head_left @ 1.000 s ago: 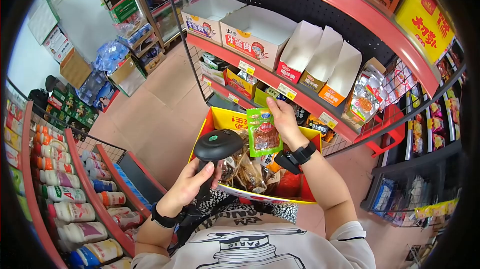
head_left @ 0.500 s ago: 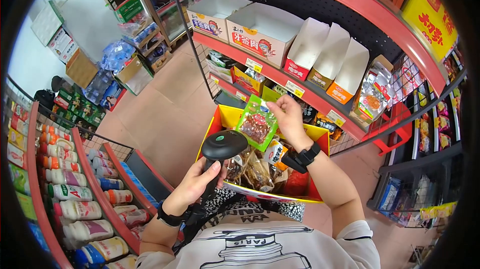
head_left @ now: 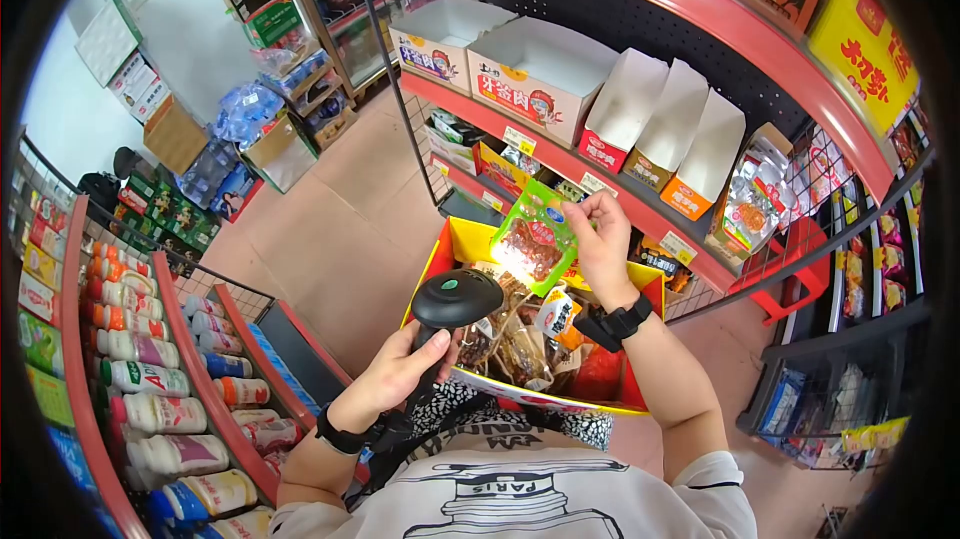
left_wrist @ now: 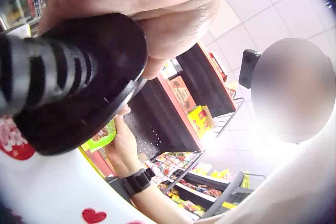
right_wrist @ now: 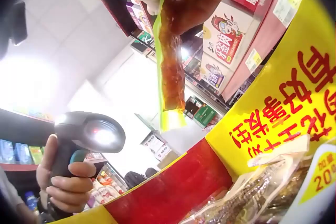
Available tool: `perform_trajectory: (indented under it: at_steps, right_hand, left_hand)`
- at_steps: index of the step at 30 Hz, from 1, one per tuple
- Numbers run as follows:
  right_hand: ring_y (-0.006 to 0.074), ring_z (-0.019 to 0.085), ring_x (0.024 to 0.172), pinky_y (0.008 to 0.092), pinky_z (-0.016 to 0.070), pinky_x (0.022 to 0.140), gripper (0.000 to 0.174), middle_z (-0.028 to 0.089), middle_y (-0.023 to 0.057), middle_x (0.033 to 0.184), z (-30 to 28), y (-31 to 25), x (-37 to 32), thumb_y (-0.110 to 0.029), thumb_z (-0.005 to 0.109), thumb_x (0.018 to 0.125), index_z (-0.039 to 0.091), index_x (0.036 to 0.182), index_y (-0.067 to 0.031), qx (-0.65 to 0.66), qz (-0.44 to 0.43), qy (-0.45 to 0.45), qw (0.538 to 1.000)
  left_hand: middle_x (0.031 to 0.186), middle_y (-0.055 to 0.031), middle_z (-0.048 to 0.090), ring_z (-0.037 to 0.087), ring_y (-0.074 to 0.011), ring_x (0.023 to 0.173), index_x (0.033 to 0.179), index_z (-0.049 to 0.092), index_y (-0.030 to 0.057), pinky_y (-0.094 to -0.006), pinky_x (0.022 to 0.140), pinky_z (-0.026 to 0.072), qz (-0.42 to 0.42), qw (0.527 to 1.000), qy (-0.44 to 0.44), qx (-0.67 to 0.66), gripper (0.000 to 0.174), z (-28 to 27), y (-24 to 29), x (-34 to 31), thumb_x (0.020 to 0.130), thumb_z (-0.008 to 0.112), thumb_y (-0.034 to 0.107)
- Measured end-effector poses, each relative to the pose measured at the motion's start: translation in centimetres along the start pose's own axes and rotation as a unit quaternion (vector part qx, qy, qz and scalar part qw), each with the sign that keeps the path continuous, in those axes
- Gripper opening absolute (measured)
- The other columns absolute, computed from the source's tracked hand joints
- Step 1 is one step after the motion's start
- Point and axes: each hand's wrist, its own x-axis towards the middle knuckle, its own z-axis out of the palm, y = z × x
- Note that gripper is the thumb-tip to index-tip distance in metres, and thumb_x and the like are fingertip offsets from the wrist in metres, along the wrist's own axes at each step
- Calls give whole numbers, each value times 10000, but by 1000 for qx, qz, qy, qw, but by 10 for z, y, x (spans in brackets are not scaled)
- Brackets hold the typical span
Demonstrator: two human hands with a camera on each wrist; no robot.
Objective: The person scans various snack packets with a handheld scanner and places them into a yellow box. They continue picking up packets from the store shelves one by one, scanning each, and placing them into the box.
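Note:
A black barcode scanner (head_left: 455,301) is gripped by its handle in my left hand (head_left: 398,371), its head turned towards a snack packet. That green, clear-fronted snack packet (head_left: 535,239) hangs from my right hand (head_left: 603,251), which pinches it by its upper right corner. Bright light falls on the packet's lower left part. In the right wrist view the packet (right_wrist: 172,71) shows edge-on with reddish-brown contents, and the scanner (right_wrist: 79,134) glows at its window. Below both hands a yellow and red carton (head_left: 638,389) sits at my lap, filled with clear bags of brown snacks (head_left: 520,344).
Ahead stands a red-edged shelf (head_left: 700,239) with open display boxes (head_left: 535,79). On the left, a rack holds rows of bottles (head_left: 150,374). Stacked cartons (head_left: 165,204) stand along the wall, and a red plastic stool (head_left: 800,279) is at the right.
The packet has turned from upright to tilted and now catches bright light from the scanner. The head view has shifted slightly, while both hands keep their holds.

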Motion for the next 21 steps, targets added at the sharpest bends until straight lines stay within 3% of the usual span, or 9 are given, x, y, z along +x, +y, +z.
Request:
perform_trajectory:
  at_steps: [21]
  right_hand:
    - [18, 403, 586, 183, 344, 528, 242, 448, -42, 636, 4, 4, -4, -118, 659, 817, 455, 712, -41, -25, 20, -44, 999]
  left_hand:
    - [781, -9, 490, 468, -85, 665, 1039, 490, 19, -237, 624, 420, 13, 1000, 6, 12, 310, -4, -3, 0, 933, 474, 310]
